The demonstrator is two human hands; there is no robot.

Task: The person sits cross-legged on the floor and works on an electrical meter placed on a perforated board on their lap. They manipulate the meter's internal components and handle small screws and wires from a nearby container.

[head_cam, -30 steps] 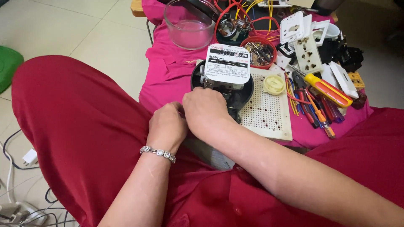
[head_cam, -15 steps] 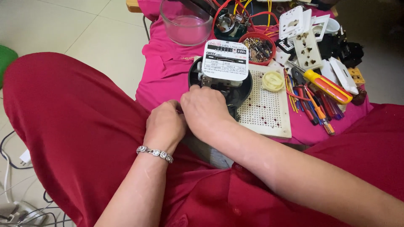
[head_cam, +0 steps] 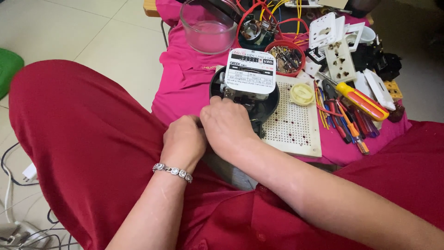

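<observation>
Staying bunched at the meter [head_cam: 249, 88] base, both hands (grip hidden, positions unchanged).

A home repair corner: tiled floor [head_cam: 106, 41], scattered screwdrivers [head_cam: 360, 101].

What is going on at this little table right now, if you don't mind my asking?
A person in red clothes is working on an opened electricity meter with a round black base. Both hands are at its near edge: the right hand on the base, the left hand beside it. A perforated board, screwdrivers and a glass bowl lie around.
</observation>
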